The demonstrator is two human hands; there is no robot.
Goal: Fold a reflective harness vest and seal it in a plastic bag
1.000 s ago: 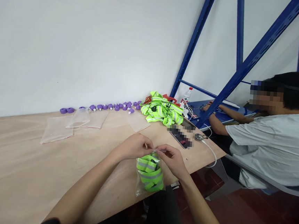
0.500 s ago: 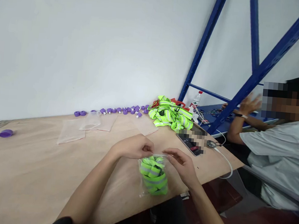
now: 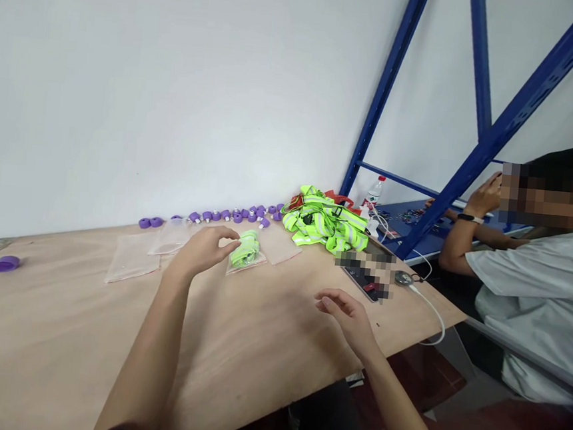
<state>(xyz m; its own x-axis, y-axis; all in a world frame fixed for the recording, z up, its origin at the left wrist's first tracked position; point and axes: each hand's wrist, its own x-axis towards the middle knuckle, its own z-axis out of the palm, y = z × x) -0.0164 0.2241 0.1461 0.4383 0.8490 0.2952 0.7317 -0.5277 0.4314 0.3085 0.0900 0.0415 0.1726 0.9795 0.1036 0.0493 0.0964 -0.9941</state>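
Observation:
A clear plastic bag with a folded lime-green reflective strap (image 3: pixel 246 250) inside lies on the wooden table, toward the wall. My left hand (image 3: pixel 207 251) is just left of it, thumb and forefinger apart at its edge; whether a fingertip still touches the bag I cannot tell. My right hand (image 3: pixel 348 319) hovers over the table near the front edge, fingers loosely bent and apart, with nothing in it. A phone (image 3: pixel 361 280) lies beyond that hand. Behind it is a heap of lime-green reflective straps (image 3: pixel 323 221).
Flat plastic bags (image 3: pixel 133 258) lie left of my left arm. Several purple caps (image 3: pixel 239 216) line the wall, and a purple cup-like piece (image 3: pixel 6 263) sits far left. A cabled round device (image 3: pixel 403 278) is near the right edge. Beyond the blue frame (image 3: pixel 477 151) sits another person.
My left hand has carried the filled bag from the front edge to the back, where it now lies. My right hand has come off the bag and stays near its former place.

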